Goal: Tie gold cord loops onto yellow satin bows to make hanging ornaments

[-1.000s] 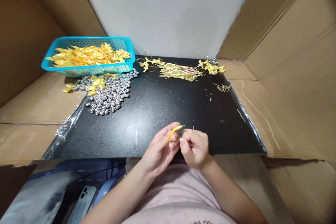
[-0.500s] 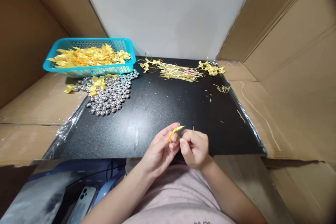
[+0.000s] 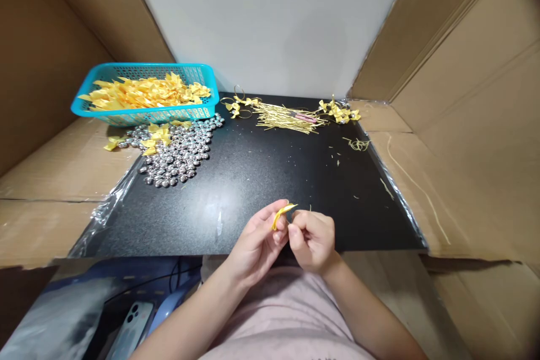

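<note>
Near the front edge of the black table, my left hand (image 3: 259,239) pinches a yellow ribbon bow (image 3: 282,215) between thumb and fingers. Just to its right, my right hand (image 3: 313,239) is closed in a pinch on a thin gold tie (image 3: 288,223) that runs towards the bow; a short end of it shows above the fist. The back of the bow is hidden by my left fingers. Silver beads (image 3: 172,160) lie in a spread pile at the left, with several loose yellow bows (image 3: 158,135) on them.
A blue basket (image 3: 145,113) full of yellow bows stands at the back left. Gold ties (image 3: 282,118) lie at the back with a pink-handled tool (image 3: 305,118) on them. Finished-looking bows (image 3: 340,111) sit at the back right, near tangled strands (image 3: 358,144). Cardboard walls (image 3: 472,95) flank the table.
The yellow bow has turned slightly in my left fingers and shifted a little to the right. My right hand keeps its pinch in nearly the same place.
</note>
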`<state>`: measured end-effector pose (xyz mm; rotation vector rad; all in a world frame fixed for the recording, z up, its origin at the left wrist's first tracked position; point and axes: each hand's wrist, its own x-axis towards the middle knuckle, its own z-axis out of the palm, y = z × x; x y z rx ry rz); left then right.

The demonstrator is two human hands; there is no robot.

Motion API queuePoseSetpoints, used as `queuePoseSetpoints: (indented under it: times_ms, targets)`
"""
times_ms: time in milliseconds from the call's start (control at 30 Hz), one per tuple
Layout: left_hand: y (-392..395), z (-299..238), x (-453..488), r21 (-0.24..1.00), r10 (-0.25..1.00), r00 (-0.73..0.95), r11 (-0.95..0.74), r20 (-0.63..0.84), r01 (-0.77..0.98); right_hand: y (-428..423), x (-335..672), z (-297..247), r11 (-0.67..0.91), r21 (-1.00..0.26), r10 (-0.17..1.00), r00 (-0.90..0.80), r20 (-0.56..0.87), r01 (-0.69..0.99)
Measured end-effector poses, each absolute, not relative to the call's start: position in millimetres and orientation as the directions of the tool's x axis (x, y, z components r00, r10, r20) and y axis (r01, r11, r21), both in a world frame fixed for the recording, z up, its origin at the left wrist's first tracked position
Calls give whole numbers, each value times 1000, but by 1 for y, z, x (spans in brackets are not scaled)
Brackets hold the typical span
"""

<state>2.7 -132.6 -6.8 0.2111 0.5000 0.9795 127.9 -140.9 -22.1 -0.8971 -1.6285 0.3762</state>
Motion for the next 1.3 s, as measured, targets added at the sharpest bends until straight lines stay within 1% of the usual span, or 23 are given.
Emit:
queuePoseSetpoints:
  times_ms: [233, 367, 500, 733, 967, 1300]
  targets:
    - [-134, -11, 2, 476, 859, 443, 511, -257, -716, -142, 129, -25, 638, -707, 756, -71, 651, 306]
    - [-135, -13, 1, 522, 854, 445, 518, -270, -678, -143, 130, -24, 628, -737, 772, -85, 630, 250]
    - [-135, -14, 1, 549, 853, 449, 516, -264, -657, -144, 131, -25, 639, -739, 765, -87, 638, 214]
    - [-135, -16, -1, 560, 866, 438, 492, -241, -666, -143, 132, -26, 647, -723, 756, -80, 650, 244]
    - [-134, -16, -2, 567, 863, 448, 495, -233, -659, -143, 131, -27, 658, -714, 745, -73, 663, 240]
    - [-135, -11, -1, 531, 856, 458, 510, -238, -677, -143, 132, -29, 661, -716, 744, -73, 664, 226]
